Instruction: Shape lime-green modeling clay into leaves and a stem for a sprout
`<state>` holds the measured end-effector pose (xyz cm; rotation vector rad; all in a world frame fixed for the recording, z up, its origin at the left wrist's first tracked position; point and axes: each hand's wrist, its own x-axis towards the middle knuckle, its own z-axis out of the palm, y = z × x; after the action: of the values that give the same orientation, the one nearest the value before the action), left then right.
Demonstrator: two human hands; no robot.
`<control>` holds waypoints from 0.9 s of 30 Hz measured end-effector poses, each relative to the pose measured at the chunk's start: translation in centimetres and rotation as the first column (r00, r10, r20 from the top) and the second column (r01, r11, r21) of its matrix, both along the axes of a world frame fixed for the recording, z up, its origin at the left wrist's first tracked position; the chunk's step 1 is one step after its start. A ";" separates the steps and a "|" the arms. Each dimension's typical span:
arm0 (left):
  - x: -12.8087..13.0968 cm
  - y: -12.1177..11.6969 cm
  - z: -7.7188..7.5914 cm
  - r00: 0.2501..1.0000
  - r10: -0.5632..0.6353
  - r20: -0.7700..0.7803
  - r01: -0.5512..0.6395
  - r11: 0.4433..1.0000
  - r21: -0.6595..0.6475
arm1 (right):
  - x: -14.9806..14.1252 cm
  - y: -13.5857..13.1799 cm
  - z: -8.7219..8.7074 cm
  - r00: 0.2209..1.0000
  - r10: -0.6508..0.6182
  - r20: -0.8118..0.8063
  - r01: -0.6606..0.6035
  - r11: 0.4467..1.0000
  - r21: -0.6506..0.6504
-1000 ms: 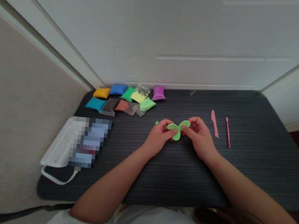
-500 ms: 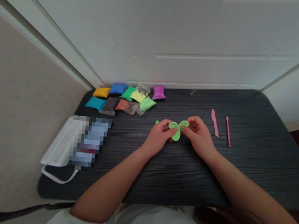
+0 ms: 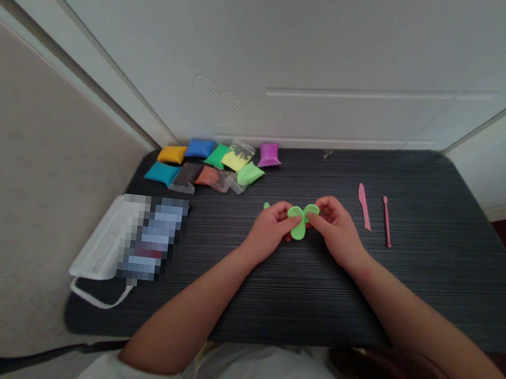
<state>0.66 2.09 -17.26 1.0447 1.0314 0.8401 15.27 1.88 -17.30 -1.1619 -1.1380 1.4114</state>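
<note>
A light green clay piece with three rounded lobes (image 3: 297, 229), like a clover leaf, is held between both hands above the table. My left hand (image 3: 271, 230) pinches its left lobe between thumb and fingers. The thumb and fingertips of my right hand (image 3: 337, 228) are closed on the right lobe. The third lobe points down toward me. Just past the left knuckles a small green bit (image 3: 266, 206) shows; the rest of it is hidden behind the hand.
Several colored clay packets, including a purple one (image 3: 269, 154) and a teal one (image 3: 162, 173), lie at the back left. A pink plastic knife (image 3: 364, 207) and a thin pink stick tool (image 3: 386, 221) lie to the right. A white face mask (image 3: 103, 240) and a pixelated flat object (image 3: 155, 239) are at left on the dark table (image 3: 448, 264).
Both hands keep their grip on the green clay piece, which has shifted very slightly. Otherwise the view has only moved a little.
</note>
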 end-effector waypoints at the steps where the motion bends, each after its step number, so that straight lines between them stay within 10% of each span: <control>1: 0.0 0.0 0.0 1.000 0.002 0.002 -0.002 1.000 -0.001 | 0.0 0.0 0.1 1.000 -0.001 -0.004 0.001 1.000 -0.004; 27: 0.0 0.0 0.1 1.000 0.002 0.015 -0.002 1.000 -0.011 | 0.0 -0.1 -0.1 0.999 0.044 -0.032 -0.044 0.999 0.012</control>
<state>0.65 2.11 -17.17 1.0269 1.0232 0.8419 15.29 1.74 -17.36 -1.1087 -1.1540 1.4508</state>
